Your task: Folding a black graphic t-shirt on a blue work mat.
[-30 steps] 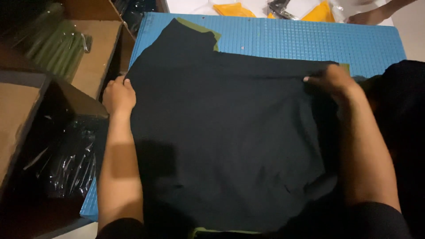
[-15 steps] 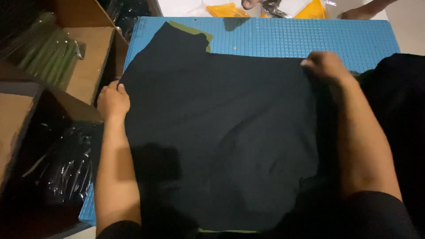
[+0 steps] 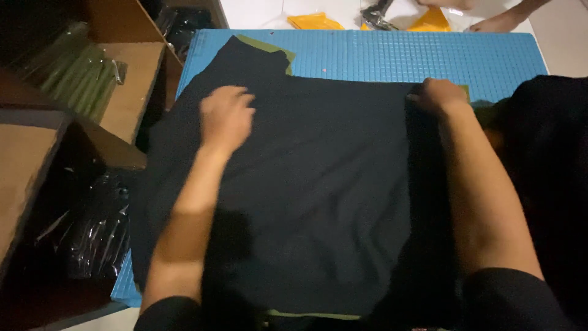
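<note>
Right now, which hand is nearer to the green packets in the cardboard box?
Left. The left hand lies on the black garment, a short way from the green packets. The right hand holds the garment's far right edge.

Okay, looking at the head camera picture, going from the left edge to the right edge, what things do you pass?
Open brown cardboard boxes holding clear-wrapped packs → left hand flat on the spread black fabric garment → right hand gripping the garment's folded edge → heap of dark cloth.

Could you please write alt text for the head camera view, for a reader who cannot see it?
Two bare hands press flat on a black fabric garment spread over a blue gridded mat: left hand mid-cloth, right hand at its far edge. Open cardboard boxes stand left.
</note>
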